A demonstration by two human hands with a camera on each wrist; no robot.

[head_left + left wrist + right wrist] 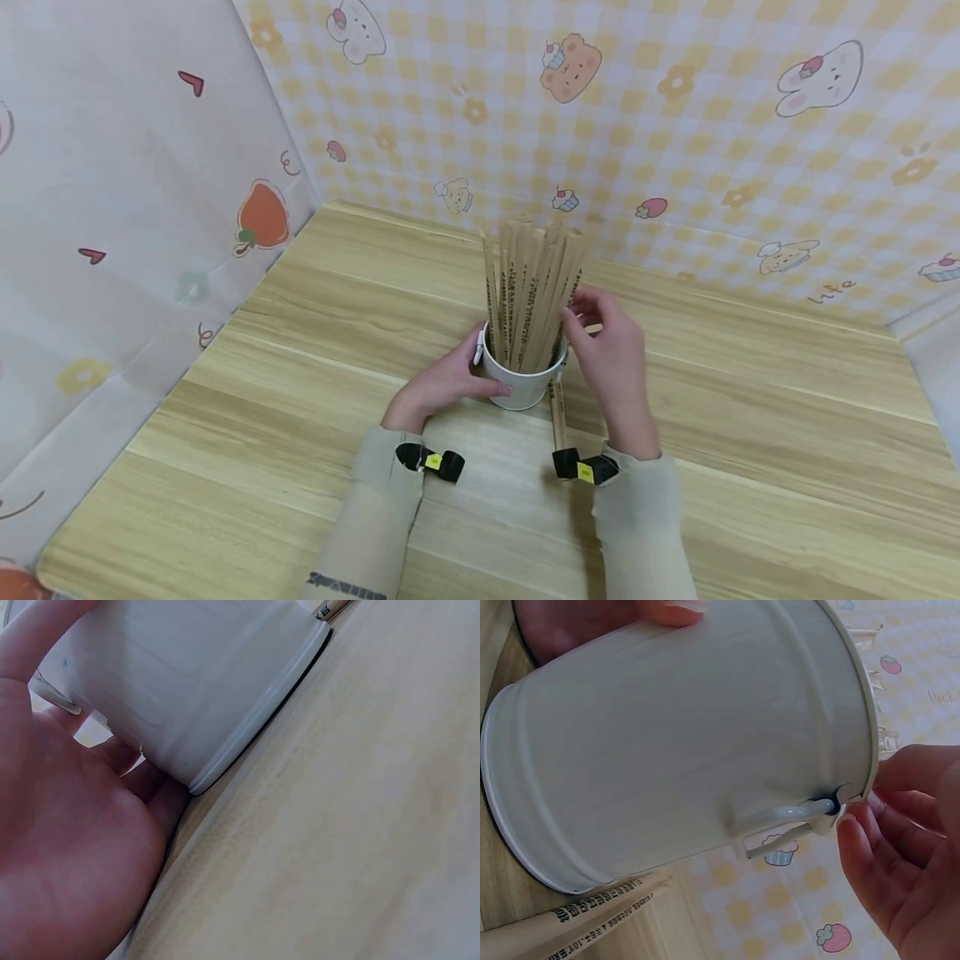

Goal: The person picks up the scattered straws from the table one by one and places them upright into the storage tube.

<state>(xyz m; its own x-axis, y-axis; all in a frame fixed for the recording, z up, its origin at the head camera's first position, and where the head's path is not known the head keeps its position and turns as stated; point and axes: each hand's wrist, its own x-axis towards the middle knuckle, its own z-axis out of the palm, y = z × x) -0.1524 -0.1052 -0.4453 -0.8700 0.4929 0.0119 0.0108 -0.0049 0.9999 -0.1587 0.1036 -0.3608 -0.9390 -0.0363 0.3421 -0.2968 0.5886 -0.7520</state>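
A white metal bucket [520, 390] stands upright on the table, packed with paper-wrapped chopsticks [525, 300] that fan out above its rim. Curled round the bucket's left side, my left hand [450, 377] grips it, the thumb across the front. My right hand [613, 350] is at the right of the rim, its loosely bent fingers beside the outermost chopsticks. In the right wrist view those fingers [911, 780] reach the rim near the handle's hinge, with no chopstick visible between them; part of the contact is hidden. More wrapped chopsticks [592, 911] lie on the table by the bucket's base.
The wood-grain table [262, 375] extends on both sides of the bucket. Behind it hangs a yellow checked cloth [480, 142] with cartoon prints, and a white printed cloth [150, 167] borders the left edge. Each sleeve carries a small black wrist camera [431, 461].
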